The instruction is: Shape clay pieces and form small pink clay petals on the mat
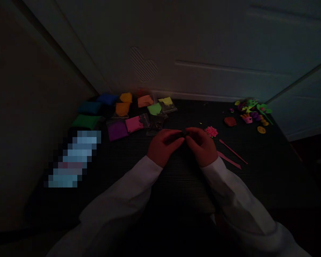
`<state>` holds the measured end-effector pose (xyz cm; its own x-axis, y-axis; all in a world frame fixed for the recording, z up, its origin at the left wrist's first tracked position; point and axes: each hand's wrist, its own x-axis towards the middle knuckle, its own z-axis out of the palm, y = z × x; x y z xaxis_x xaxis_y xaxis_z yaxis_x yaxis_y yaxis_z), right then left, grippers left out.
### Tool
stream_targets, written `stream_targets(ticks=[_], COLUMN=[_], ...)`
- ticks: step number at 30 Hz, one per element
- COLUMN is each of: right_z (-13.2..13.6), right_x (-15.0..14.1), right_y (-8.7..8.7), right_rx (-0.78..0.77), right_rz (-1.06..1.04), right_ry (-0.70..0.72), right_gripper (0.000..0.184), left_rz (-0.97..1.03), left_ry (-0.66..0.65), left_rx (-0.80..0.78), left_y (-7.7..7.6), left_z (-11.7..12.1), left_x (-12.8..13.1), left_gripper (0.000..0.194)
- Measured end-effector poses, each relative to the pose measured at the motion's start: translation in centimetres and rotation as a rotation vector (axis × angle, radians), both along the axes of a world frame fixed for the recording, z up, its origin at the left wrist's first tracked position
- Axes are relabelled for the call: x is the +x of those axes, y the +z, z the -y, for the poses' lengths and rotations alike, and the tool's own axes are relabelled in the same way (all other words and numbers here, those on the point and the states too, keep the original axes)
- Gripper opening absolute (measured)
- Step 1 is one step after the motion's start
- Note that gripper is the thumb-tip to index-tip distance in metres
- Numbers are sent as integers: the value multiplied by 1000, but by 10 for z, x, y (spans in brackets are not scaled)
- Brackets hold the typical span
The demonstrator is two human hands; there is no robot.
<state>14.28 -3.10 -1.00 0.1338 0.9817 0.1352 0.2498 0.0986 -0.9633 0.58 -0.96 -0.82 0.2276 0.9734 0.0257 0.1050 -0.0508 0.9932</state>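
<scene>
Above the dark table, my left hand (166, 145) and my right hand (202, 144) meet, fingertips almost touching. Between them is a small dark lump (184, 134), pinched from both sides; it looks like black clay, though the dim light hides its detail. Just beyond my right hand sits a pink bumpy clay piece (211, 131). Beside my right wrist lie two pink modelling tools, a flat blade (230, 160) and a thin stick (234, 151). A clear bag with something dark in it (157, 125) rests behind my left hand.
Bags of coloured clay, among them purple (117, 130), pink (134, 124) and green (87, 121), line the back left. A pixelated bright screen (75, 159) is at the left. Small clay figures (250, 112) and a red lump (230, 121) stand back right. A wall (203, 46) closes the rear.
</scene>
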Motion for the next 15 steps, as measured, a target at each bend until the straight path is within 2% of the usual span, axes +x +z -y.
stream_targets(ticks=[3, 8, 12, 15], right_z=[1, 2, 1, 0], right_x=[-1, -3, -4, -3], right_y=[2, 3, 2, 2], right_rx=[2, -16, -71, -97], right_rz=[21, -73, -144, -137], right_ry=[3, 11, 16, 29], right_gripper=[23, 25, 28, 24], left_rz=[13, 199, 299, 351], left_ry=[24, 21, 60, 20], left_rx=[-76, -215, -228, -245], left_y=[2, -1, -4, -3], left_z=[-2, -5, -3, -3], left_x=[-1, -1, 0, 1], left_gripper=[26, 23, 24, 25])
